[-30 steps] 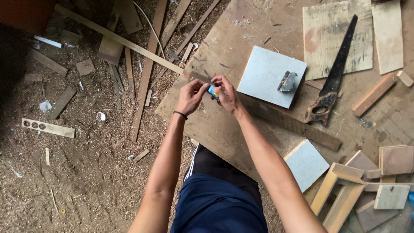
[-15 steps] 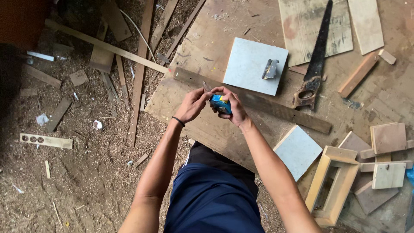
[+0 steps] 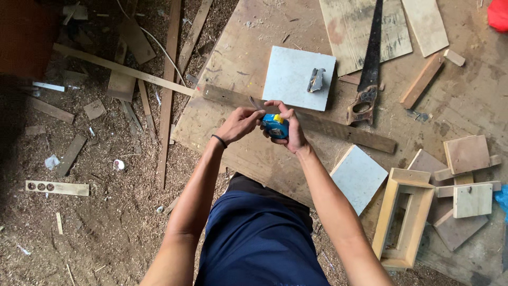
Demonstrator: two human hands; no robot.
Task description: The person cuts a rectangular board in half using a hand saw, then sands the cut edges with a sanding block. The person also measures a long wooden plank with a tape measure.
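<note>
My right hand [image 3: 290,131] has a closed grip around the blue tape measure [image 3: 275,126]; my left hand [image 3: 241,123] pinches its tape end just left, above the dark wooden strip [image 3: 338,131].

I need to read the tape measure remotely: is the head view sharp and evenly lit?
Head view: sharp around the blue tape measure held in the right hand, left hand touching; left edge falls into deep shadow; no glare; tape markings too small to read.

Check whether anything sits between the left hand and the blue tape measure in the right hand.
Nothing visible does. The right hand holds the blue tape measure above the long plank, and the left hand is right beside it, fingertips at its edge.
</note>
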